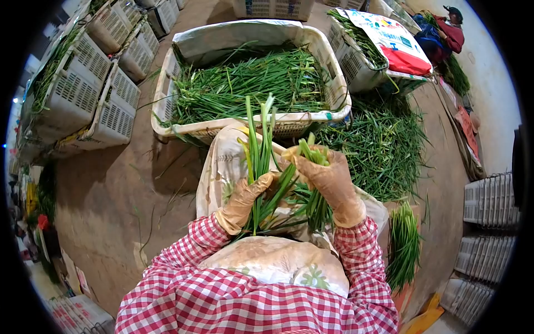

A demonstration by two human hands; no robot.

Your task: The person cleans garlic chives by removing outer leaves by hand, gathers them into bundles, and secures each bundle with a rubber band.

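Gloved and closed, my left hand point(245, 204) holds a few long green chives point(257, 147) upright over my lap. My right hand point(330, 179), also gloved, is wrapped round a thicker bunch of chives point(318, 214), its pale cut ends up and its leaves hanging down. Some leaves cross between the two hands. In front of my knees stands a white plastic crate point(233, 119) partly filled with loose chives point(250, 80). A stained, patterned apron point(272, 257) covers my lap.
Loose chives point(375, 147) are heaped on the floor right of the crate. A neat chive bundle point(404, 245) lies by my right elbow. Stacked crates point(75, 83) stand at left; a crate with a printed bag point(386, 36) is at back right. Another person point(445, 33) sits far right.
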